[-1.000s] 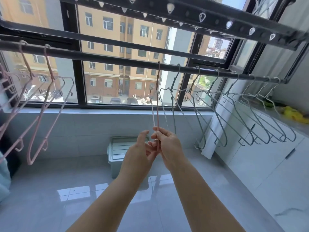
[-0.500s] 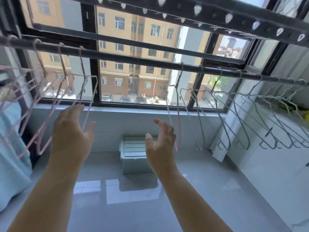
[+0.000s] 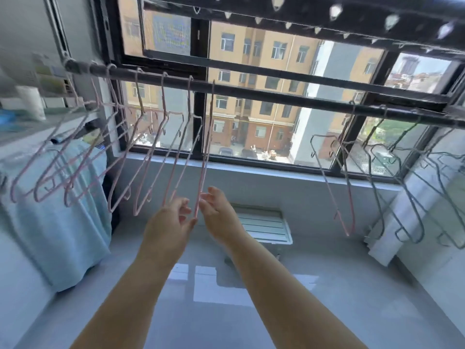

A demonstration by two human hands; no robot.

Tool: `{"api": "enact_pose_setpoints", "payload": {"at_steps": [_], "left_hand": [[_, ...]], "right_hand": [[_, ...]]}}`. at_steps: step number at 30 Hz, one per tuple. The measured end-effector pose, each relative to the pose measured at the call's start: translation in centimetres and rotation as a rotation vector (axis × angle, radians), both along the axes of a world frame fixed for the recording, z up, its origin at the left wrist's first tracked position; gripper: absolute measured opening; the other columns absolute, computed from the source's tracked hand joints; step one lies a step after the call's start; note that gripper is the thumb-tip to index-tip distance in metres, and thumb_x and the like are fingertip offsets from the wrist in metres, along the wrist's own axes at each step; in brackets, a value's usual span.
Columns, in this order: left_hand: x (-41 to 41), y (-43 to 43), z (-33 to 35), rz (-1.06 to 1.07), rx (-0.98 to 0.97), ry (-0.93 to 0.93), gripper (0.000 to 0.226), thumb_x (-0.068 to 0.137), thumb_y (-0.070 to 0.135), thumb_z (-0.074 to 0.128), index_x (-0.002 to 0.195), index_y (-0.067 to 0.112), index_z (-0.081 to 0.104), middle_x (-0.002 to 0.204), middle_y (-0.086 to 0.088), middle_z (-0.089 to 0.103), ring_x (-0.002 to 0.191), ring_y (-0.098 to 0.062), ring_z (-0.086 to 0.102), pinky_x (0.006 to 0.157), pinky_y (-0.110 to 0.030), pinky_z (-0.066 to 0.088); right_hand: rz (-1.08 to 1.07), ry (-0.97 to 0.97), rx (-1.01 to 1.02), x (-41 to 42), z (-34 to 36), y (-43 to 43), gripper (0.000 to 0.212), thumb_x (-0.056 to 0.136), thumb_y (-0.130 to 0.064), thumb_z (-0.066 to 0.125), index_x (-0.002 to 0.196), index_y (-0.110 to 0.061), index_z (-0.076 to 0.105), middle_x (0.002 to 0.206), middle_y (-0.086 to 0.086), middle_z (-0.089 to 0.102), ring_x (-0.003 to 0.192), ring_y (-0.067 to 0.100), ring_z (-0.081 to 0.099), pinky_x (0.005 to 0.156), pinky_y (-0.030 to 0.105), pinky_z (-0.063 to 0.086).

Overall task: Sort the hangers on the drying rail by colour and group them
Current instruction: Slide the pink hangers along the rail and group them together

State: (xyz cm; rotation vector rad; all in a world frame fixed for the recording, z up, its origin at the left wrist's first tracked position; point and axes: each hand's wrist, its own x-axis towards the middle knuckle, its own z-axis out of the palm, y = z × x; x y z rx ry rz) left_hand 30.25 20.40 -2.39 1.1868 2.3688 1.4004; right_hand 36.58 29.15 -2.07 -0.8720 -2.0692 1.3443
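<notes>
Fingers (image 3: pixel 185 206) of the left hand (image 3: pixel 168 225) and right hand (image 3: pixel 221 215) lie loosely spread either side of a pink hanger (image 3: pixel 205 157), pinching nothing, so it seems settled on the rail (image 3: pixel 276 96) beside the pink group (image 3: pixel 164 96) to their left; next, probably the pink stray (image 3: pixel 348 192) rightward among grey hangers (image 3: pixel 417 222).

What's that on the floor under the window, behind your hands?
A pale box with a ribbed lid stands on the floor below the sill. The right hand and forearm cover its left part; its contents cannot be seen.
</notes>
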Motion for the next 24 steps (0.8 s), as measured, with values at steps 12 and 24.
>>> {"api": "enact_pose_setpoints", "payload": {"at_steps": [12, 24], "left_hand": [[0.5, 0.5, -1.5, -0.098, 0.206, 0.019, 0.014, 0.079, 0.014, 0.067, 0.093, 0.016, 0.071, 0.077, 0.011, 0.069, 0.073, -0.002, 0.067, 0.068, 0.000, 0.046], [8.7, 5.1, 0.3, -0.312, 0.361, -0.060, 0.017, 0.079, 0.006, 0.066, 0.082, 0.023, 0.068, 0.073, 0.020, 0.066, 0.070, 0.007, 0.065, 0.065, -0.002, 0.046]], "right_hand": [[0.033, 0.324, -0.364, 0.3, 0.4, -0.8, 0.018, 0.093, -0.003, 0.043, 0.086, -0.014, 0.055, 0.089, 0.006, 0.069, 0.068, 0.006, 0.063, 0.064, 0.015, 0.052], [-0.180, 0.427, -0.236, 9.3, 2.0, 2.6, 0.017, 0.091, -0.004, 0.047, 0.084, -0.015, 0.058, 0.074, 0.001, 0.068, 0.065, 0.008, 0.063, 0.070, 0.019, 0.053]]}}
